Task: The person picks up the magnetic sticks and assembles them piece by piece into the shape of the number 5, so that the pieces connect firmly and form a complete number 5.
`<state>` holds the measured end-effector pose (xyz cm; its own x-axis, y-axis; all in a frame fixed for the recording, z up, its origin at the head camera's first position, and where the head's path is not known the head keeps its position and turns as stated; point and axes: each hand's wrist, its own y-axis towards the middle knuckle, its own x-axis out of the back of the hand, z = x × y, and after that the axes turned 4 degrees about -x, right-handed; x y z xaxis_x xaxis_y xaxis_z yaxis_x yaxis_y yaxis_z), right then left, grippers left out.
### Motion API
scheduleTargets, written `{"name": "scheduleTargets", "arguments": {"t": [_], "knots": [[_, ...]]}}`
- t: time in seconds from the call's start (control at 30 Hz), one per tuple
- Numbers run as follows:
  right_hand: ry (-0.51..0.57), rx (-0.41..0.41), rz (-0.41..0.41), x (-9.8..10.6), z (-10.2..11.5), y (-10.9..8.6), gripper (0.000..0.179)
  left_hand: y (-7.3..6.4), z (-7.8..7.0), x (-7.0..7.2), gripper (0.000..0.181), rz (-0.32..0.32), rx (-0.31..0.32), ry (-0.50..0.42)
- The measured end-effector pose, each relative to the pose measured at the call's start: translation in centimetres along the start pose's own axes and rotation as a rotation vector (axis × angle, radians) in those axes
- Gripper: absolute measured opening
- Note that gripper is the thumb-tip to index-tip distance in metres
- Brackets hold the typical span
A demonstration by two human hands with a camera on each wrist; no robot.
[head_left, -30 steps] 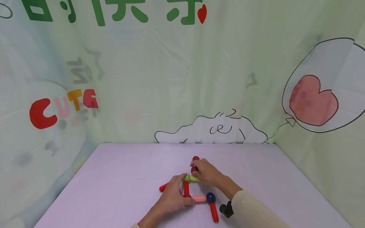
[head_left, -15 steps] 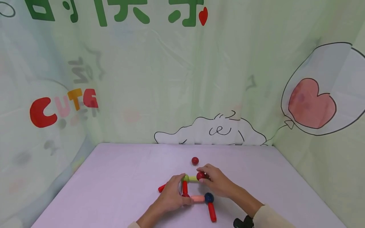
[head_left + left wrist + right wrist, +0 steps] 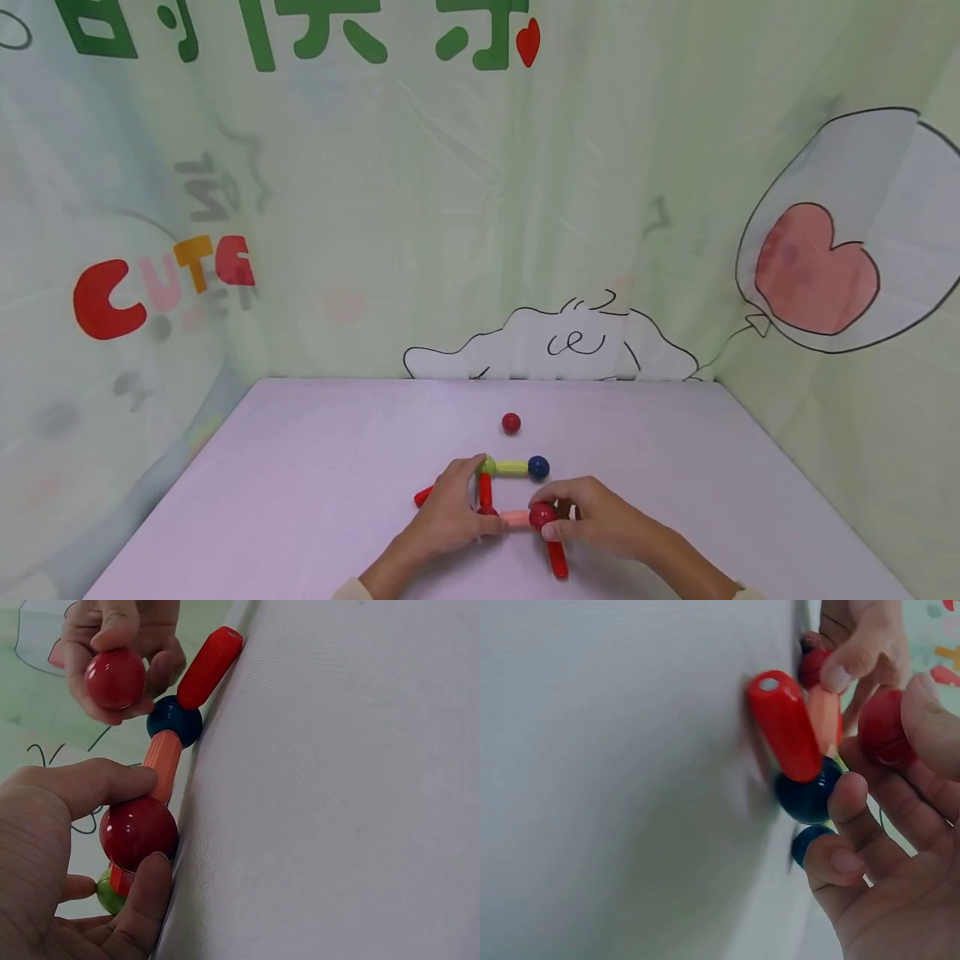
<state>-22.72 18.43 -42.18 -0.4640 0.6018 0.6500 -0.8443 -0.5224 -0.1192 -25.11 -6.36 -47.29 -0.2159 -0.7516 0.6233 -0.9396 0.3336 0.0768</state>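
A figure of coloured rods and balls lies on the table. My left hand (image 3: 450,517) holds its red corner ball (image 3: 139,834) between thumb and finger, other fingers at the green ball (image 3: 111,892). My right hand (image 3: 603,518) pinches a loose red ball (image 3: 885,729) with the thumb against the fingers. This ball overlaps the near blue ball (image 3: 807,796) in the head view, but the left wrist view shows it apart from that one. A pink rod (image 3: 163,761) and a red rod (image 3: 784,724) join at the near blue ball. One right fingertip sits right at it.
A yellow-green rod (image 3: 512,468) runs from the green ball to a far blue ball (image 3: 538,467). Behind stands another red ball (image 3: 511,423). A red rod (image 3: 423,495) pokes out left of my left hand. Printed curtains (image 3: 360,208) border the table (image 3: 315,450).
My right hand has come from the back of the table towards me, carrying one red ball, and uncovered the far blue ball. My left hand has stayed in place.
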Motion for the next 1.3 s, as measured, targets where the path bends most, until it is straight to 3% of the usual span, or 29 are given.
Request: {"name": "scheduleTargets", "arguments": {"t": [0.23,0.33,0.53,0.8,1.1,1.3], "knots": [[0.024,-0.046,0.112,-0.9,-0.7,-1.3,0.031,0.2,0.2,-0.1,0.093,0.0,0.025,0.011],[0.031,-0.018,0.147,-1.1,-0.9,-1.5,0.029,0.2,0.3,-0.1,0.092,0.001,0.028,0.011],[0.143,-0.044,0.211,-2.0,-1.1,-2.1,0.024,0.1,0.2,-0.2,0.091,-0.008,0.039,0.011],[0.133,-0.094,0.205,-2.7,-1.1,-2.0,0.019,0.0,0.3,-0.1,0.089,-0.014,0.016,0.013],[0.099,-0.035,0.173,-2.8,-1.1,-2.0,0.016,0.1,0.2,0.0,0.091,-0.008,0.02,0.008],[0.129,-0.025,0.168,-2.8,-1.1,-2.1,0.024,0.1,0.1,0.0,0.091,-0.011,0.017,0.001]]}}
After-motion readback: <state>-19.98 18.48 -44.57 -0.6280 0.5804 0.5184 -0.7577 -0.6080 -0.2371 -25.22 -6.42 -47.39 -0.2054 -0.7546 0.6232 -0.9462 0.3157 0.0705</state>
